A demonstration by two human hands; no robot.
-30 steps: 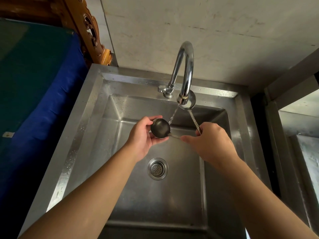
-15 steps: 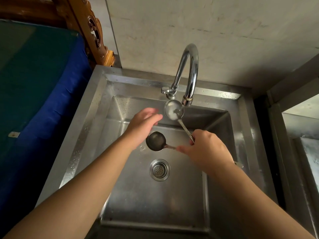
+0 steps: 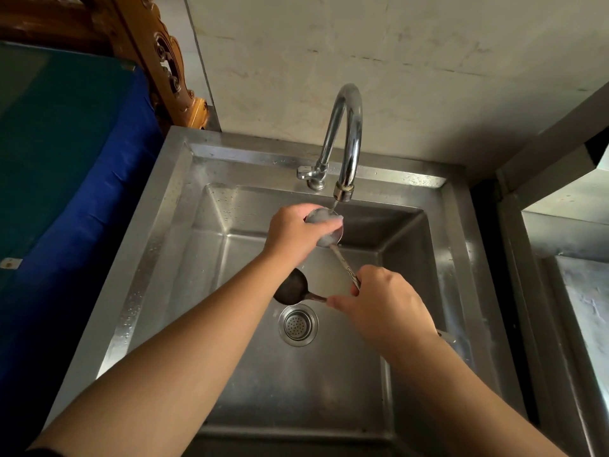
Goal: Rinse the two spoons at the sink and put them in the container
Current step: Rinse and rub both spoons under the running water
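We rinse the shiny spoon (image 3: 329, 232) under the faucet (image 3: 344, 140).
Our right hand (image 3: 382, 308) grips both handles, dark spoon (image 3: 291, 288) lower; our left hand (image 3: 296, 230), open before, now cups the wet bowl.

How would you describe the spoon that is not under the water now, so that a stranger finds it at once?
Start at the steel sink and find the round drain in its floor. Just above the drain hangs the dark spoon, its handle pinched in the right hand. Unlike the bright spoon that the left hand rubs under the faucet, its bowl looks dark and sits lower, away from the water.
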